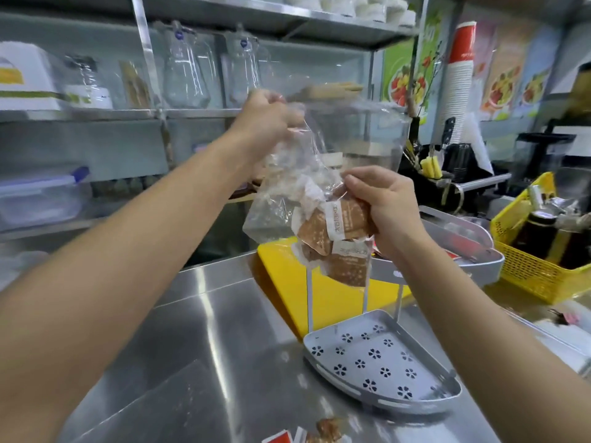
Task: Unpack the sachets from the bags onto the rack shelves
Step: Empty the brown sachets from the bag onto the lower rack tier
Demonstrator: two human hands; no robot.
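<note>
I hold a clear plastic bag (pixel 271 212) up over the steel counter. My left hand (pixel 268 119) grips its bunched top. My right hand (pixel 383 203) squeezes the bag's lower part around several brown sachets (pixel 332 231) inside it. Below stands a grey two-tier corner rack: its lower shelf (pixel 383 362), with flower-shaped holes, holds nothing, and its upper shelf (pixel 460 241) sits behind my right hand with red items on it. More sachets (pixel 319 431) lie at the counter's near edge.
A yellow cutting board (pixel 287 276) lies behind the rack. A yellow basket (pixel 537 270) with bottles stands at the right. Steel wall shelves (pixel 192 113) behind carry clear bags, boxes and a lidded tub (pixel 41 196). Stacked paper cups (pixel 457 78) rise at the back right.
</note>
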